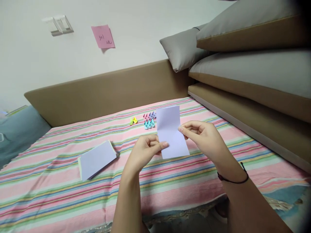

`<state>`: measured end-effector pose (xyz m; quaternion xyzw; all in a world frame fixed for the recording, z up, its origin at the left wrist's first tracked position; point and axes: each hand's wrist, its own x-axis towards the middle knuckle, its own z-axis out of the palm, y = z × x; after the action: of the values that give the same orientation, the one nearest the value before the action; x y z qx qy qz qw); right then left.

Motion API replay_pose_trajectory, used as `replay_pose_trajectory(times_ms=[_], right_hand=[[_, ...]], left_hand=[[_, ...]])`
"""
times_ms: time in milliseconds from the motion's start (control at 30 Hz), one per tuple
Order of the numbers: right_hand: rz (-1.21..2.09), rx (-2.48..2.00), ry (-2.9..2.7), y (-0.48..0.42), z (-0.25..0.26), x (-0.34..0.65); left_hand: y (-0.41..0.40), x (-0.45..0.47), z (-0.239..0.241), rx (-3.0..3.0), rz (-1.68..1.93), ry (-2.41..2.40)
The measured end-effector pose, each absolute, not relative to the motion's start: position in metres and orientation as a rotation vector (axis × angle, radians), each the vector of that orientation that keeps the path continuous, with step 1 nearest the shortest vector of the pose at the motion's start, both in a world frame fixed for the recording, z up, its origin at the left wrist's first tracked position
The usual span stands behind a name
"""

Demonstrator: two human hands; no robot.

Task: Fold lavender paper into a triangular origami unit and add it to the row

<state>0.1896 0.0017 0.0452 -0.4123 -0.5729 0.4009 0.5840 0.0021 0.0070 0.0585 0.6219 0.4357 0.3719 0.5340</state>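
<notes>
A pale lavender sheet of paper (172,142) is held up above the striped cloth, with a crease running across it. My left hand (147,150) pinches its left edge, the thumb lying on the front face. On the other side my right hand (200,134) grips the right edge near the crease between thumb and fingers. Behind the sheet lie small folded paper pieces: turquoise ones (149,124), pink ones (146,116) and purple ones (152,115), partly covered by the sheet. A yellow piece (135,120) and a lime green piece (131,121) sit just left of them.
A stack of paper (97,160) with a lavender top sheet rests on the striped cloth (60,194) to the left. Grey and brown cushions (247,72) are piled on the right. A brown backrest (109,90) runs along the wall, where a pink note (103,36) hangs.
</notes>
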Motion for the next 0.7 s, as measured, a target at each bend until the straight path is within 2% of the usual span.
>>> replay_pose_trajectory(times_ms=[167, 700], right_hand=[[0.987, -0.959, -1.407, 0.0009, 0.0456, 0.1867], [0.961, -0.933, -1.558, -0.0016, 0.047, 0.1846]], left_hand=[[0.0099, 0.0031, 0.0574, 1.365, 1.292, 1.084], [0.007, -0.0001, 0.061, 1.29, 1.454, 0.981]])
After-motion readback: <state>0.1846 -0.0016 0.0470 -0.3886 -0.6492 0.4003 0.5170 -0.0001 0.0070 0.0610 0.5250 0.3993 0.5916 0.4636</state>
